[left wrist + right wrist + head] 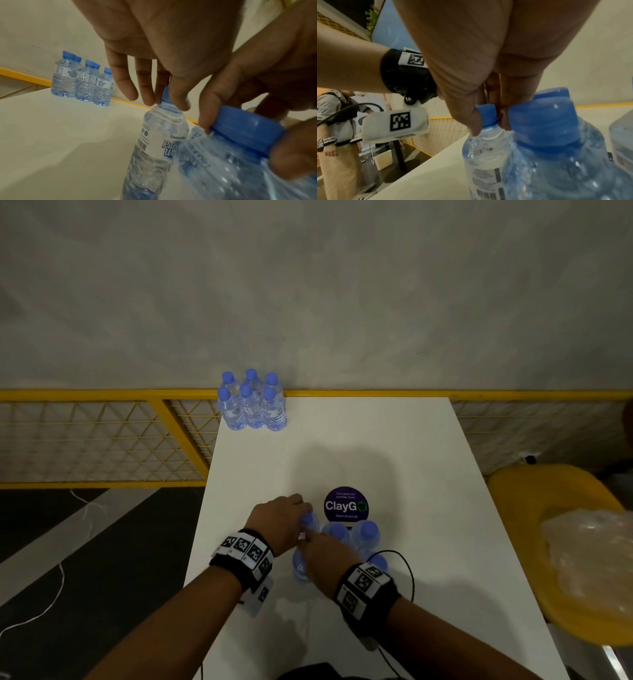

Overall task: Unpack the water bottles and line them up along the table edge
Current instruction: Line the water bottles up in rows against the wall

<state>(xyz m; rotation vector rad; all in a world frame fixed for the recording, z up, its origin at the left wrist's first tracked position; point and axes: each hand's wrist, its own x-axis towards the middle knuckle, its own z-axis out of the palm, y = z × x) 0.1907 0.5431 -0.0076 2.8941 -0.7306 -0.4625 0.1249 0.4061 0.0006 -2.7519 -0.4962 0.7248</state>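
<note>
Six clear water bottles with blue caps (251,402) stand in two rows at the table's far left corner, also seen as a bottle group (82,81) in the left wrist view. A near cluster of several bottles (364,534) stands by a purple sticker. My left hand (284,517) pinches the cap of the cluster's far-left bottle (161,135) from above. My right hand (323,546) reaches left across the cluster. Its thumb and fingers pinch the cap of the near-left bottle (481,148). A closer bottle (547,155) partly hides it.
The white table (394,446) has a yellow mesh railing (102,440) behind and to its left. A yellow chair (534,491) at the right holds crumpled clear plastic (589,556). A black cable (409,570) loops by my right wrist. A person (334,128) stands beyond the table.
</note>
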